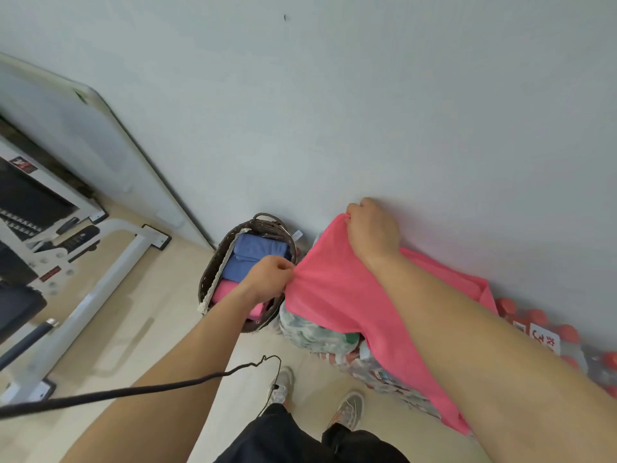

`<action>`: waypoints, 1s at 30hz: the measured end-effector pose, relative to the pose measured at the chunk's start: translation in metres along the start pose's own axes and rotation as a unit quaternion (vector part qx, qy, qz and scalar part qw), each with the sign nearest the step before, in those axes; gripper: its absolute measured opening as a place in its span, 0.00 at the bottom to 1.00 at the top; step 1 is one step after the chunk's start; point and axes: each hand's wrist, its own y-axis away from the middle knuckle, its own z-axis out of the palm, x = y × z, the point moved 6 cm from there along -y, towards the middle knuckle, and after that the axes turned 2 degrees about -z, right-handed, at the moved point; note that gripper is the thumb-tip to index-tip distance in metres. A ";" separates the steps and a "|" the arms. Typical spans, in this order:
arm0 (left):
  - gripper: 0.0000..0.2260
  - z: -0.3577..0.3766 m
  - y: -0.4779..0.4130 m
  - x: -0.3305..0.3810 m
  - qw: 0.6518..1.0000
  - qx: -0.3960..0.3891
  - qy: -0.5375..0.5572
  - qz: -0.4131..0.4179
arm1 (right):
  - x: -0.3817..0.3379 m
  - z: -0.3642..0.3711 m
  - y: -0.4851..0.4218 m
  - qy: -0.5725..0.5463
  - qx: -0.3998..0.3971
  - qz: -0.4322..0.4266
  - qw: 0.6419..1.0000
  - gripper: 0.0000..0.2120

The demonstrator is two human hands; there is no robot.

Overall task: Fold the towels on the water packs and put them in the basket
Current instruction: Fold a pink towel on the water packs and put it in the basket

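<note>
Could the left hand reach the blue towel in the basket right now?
Probably yes. The left hand looks right over the open basket, and nothing covers the blue towel. But it is pinching the spread pink towel, so it must let go first.

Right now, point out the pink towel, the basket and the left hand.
pink towel (337,295), head view, middle of the cloth.
basket (206,280), head view, left woven wall.
left hand (268,277), head view, back of hand.

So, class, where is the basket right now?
In the head view, the basket stands on the floor against the wall, just left of the water packs.
</note>
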 end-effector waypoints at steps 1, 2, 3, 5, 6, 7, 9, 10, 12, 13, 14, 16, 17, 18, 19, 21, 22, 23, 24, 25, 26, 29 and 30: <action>0.08 -0.006 0.000 -0.003 1.000 0.017 0.006 -0.007 | -0.003 0.003 0.001 0.000 -0.003 0.006 1.000 0.08; 0.08 -0.010 -0.001 -0.007 0.999 0.032 0.000 -0.010 | -0.005 0.005 0.002 -0.007 -0.008 0.017 1.000 0.09; 0.08 -0.013 -0.002 -0.010 0.999 0.043 -0.021 -0.011 | -0.006 0.008 0.002 -0.020 -0.012 0.032 0.999 0.09; 0.08 -0.015 -0.006 -0.016 0.996 0.057 -0.067 -0.018 | -0.008 0.014 0.003 -0.048 -0.020 0.049 0.997 0.13; 0.07 -0.013 -0.009 -0.022 0.994 0.059 -0.084 -0.028 | -0.009 0.018 0.003 -0.066 -0.027 0.050 0.996 0.16; 0.07 -0.011 -0.012 -0.027 0.993 0.059 -0.096 -0.041 | -0.010 0.022 0.003 -0.089 -0.038 0.046 0.994 0.20; 0.08 -0.008 -0.016 -0.031 0.989 0.053 -0.125 -0.059 | -0.015 0.030 0.005 -0.136 -0.080 0.013 0.987 0.28; 0.09 -0.008 -0.017 -0.029 0.987 0.053 -0.141 -0.059 | -0.018 0.034 0.007 -0.158 -0.102 -0.007 0.982 0.31; 0.12 -0.009 -0.018 -0.020 0.983 0.065 -0.162 -0.050 | -0.019 0.036 0.012 -0.198 -0.125 -0.034 0.972 0.35; 0.12 -0.010 -0.018 -0.012 0.983 0.073 -0.164 -0.042 | -0.019 0.035 0.016 -0.206 -0.131 -0.040 0.969 0.35; 0.10 -0.009 -0.018 -0.003 0.983 0.078 -0.164 -0.029 | -0.016 0.034 0.021 -0.206 -0.134 -0.042 0.968 0.34; 0.03 -0.004 -0.018 0.021 0.980 0.079 -0.180 0.018 | -0.007 0.029 0.031 -0.198 -0.123 -0.039 0.972 0.26; 0.02 0.001 -0.018 0.035 0.978 0.074 -0.188 0.044 | 0.000 0.026 0.037 -0.202 -0.112 -0.027 0.973 0.23; 0.03 0.008 -0.018 0.048 0.977 0.066 -0.190 0.068 | 0.009 0.025 0.043 -0.210 -0.104 -0.008 0.972 0.21; 0.04 0.016 -0.019 0.062 0.976 0.054 -0.193 0.087 | 0.021 0.023 0.051 -0.215 -0.099 0.015 0.971 0.19; 0.05 0.040 -0.020 0.089 0.969 0.023 -0.210 0.128 | 0.048 0.020 0.072 -0.210 -0.093 0.059 0.972 0.16; 0.04 0.055 -0.021 0.102 0.963 0.005 -0.223 0.149 | 0.065 0.020 0.084 -0.208 -0.088 0.084 0.971 0.16; 0.03 0.071 -0.020 0.115 0.957 -0.016 -0.237 0.167 | 0.081 0.018 0.098 -0.207 -0.082 0.112 0.968 0.15; 0.03 0.089 -0.019 0.127 0.950 -0.038 -0.249 0.186 | 0.099 0.017 0.113 -0.207 -0.075 0.140 0.965 0.14; 0.03 0.108 -0.017 0.139 0.941 -0.060 -0.260 0.208 | 0.116 0.015 0.130 -0.200 -0.072 0.166 0.963 0.14; 0.03 0.127 -0.015 0.150 0.931 -0.081 -0.270 0.230 | 0.133 0.013 0.147 -0.190 -0.069 0.188 0.961 0.13; 0.04 0.182 -0.001 0.176 0.893 -0.141 -0.306 0.299 | 0.173 0.007 0.202 -0.163 -0.056 0.252 0.952 0.10; 0.05 0.200 0.004 0.182 0.877 -0.160 -0.322 0.318 | 0.183 0.006 0.219 -0.161 -0.049 0.274 0.947 0.08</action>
